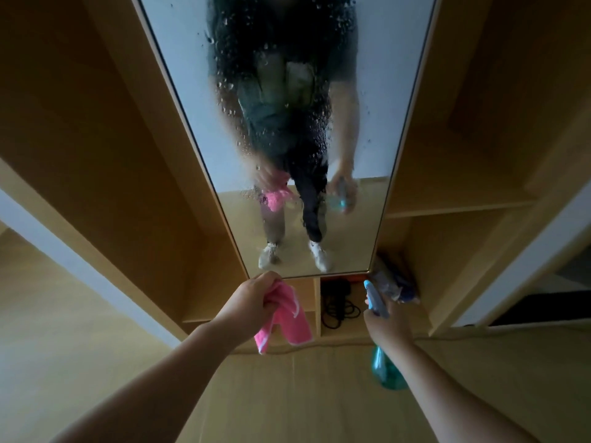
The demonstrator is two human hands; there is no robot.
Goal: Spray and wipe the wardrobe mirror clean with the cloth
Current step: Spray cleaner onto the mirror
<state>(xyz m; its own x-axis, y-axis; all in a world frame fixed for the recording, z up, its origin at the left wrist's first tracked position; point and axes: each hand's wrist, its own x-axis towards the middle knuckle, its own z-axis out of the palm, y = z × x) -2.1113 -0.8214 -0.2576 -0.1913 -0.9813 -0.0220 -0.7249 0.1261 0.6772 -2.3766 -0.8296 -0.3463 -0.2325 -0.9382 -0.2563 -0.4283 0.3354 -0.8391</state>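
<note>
Your fingers (271,282) on the left hand (252,302) are bunched tight around the pink cloth (287,318), which dangles just below the mirror's bottom edge. Right hand (387,324) is wrapped around the neck of the teal spray bottle (382,362), blue nozzle aimed up toward the glass. The mirror (367,91) is a tall framed panel set into a light wooden wardrobe (112,139), and its middle is covered in droplets and runs, mostly over your reflection; the edges look drier. Open shelves sit on both sides. Low cubby under the mirror has a tangle of black cable (339,305), and there's a crumpled plastic bag (396,282) just beside the nozzle. Floor (64,314) is pale wood.
</note>
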